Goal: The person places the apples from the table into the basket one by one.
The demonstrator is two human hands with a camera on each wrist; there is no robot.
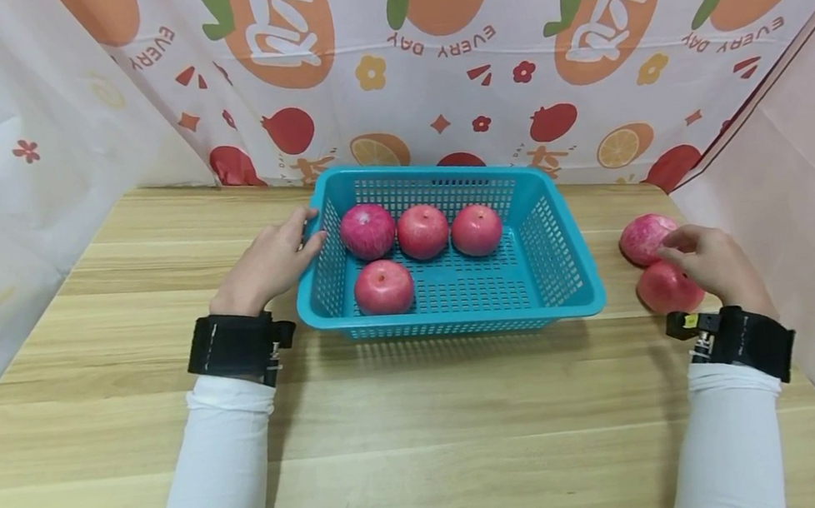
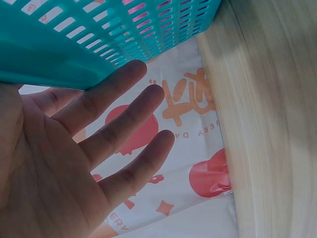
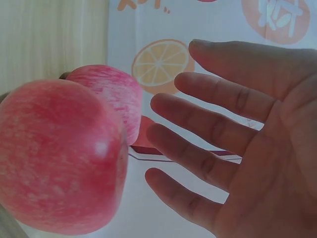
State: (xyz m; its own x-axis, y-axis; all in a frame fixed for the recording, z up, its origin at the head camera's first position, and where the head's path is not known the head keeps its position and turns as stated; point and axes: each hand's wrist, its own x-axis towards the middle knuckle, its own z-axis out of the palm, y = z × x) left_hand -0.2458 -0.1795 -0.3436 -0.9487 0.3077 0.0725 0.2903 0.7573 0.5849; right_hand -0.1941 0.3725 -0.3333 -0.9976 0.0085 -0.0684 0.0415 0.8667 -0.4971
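Observation:
My left hand [image 1: 268, 261] is at the left end of a blue plastic basket [image 1: 453, 323], thumb over the rim and other fingers along the outer wall. In the left wrist view the fingers [image 2: 124, 131] are spread below the rim; the thumb is hidden there. Several red apples lie inside the basket, including a darker pink one [image 1: 368, 232] at the back left. To the basket's right, my right hand [image 1: 714, 261] hovers beside two more apples, a striped pink one [image 1: 649, 239] behind a redder one [image 3: 62, 158]. Its fingers are spread, with a gap to both apples.
The wooden table [image 1: 475, 447] carries everything. A fruit-printed curtain [image 1: 462, 72] hangs along its back edge, and a plain pale sheet [image 1: 807, 183] borders the right side near my right hand. Another white sheet [image 1: 23, 122] hangs at left.

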